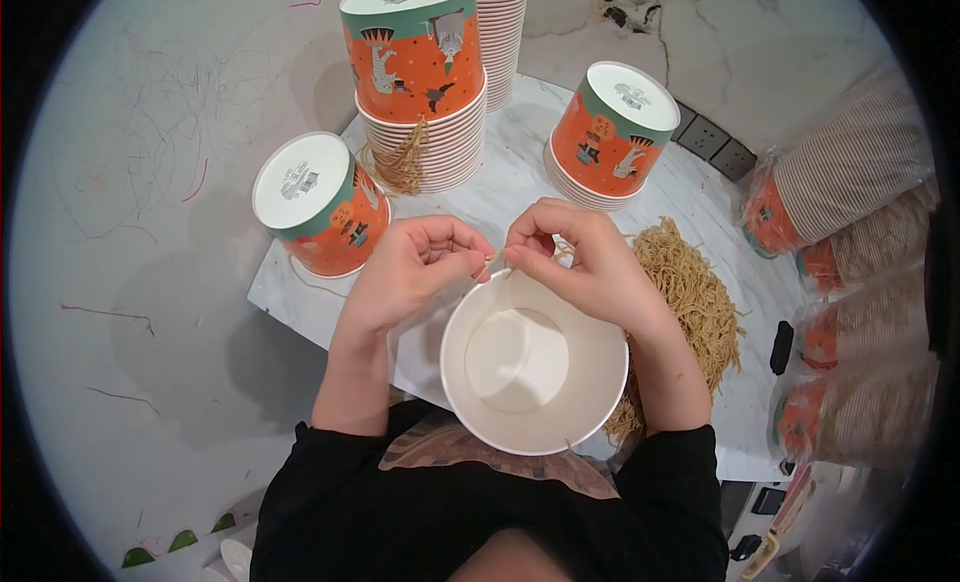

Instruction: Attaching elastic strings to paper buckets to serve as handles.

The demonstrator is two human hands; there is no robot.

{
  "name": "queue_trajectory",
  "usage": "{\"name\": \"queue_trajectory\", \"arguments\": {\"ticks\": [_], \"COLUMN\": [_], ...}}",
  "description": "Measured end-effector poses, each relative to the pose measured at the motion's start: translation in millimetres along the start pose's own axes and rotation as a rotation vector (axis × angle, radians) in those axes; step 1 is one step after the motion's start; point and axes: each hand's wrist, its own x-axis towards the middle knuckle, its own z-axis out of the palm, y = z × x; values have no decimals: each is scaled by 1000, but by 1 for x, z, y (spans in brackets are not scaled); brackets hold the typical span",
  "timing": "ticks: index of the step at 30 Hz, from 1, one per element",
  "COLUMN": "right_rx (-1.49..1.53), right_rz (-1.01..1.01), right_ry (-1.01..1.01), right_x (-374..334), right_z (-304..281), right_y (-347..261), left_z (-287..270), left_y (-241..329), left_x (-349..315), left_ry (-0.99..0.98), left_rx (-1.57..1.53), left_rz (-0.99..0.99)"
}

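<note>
A white paper tub (592, 387) stands with its mouth toward me, close against my body, and its inside shows bare. Over its far rim my left hand (415, 272) and my right hand (580, 262) meet with thumbs and forefingers pinched. Between the fingertips runs a short piece of tan cord (492, 258), held by both hands; most of it is hidden. A bit of tan cord also pokes out at the tub's near rim. Right beside my right forearm lies a heap of tan cords (690, 292).
Upside-down orange and green paper tubs stand at left (335, 217) and right (612, 132). A tall stack (425, 147) rises at the back, with a cord bundle (402, 162) against it. Plastic-wrapped tub stacks (850, 167) line the right side. Sockets (705, 137) sit along the back wall.
</note>
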Motion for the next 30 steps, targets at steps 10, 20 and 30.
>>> {"name": "queue_trajectory", "arguments": {"ticks": [10,20,30], "right_rx": [-7,-62,181], "right_rz": [-27,-94,144], "right_ry": [-30,-81,-72], "right_x": [0,-1,4], "right_z": [2,0,0], "right_y": [-3,-2,21], "left_z": [3,12,8], "left_y": [-3,-10,-17], "left_x": [1,4,11], "left_ry": [38,116,21], "left_rx": [107,165,-27], "left_rz": [2,57,65]}}
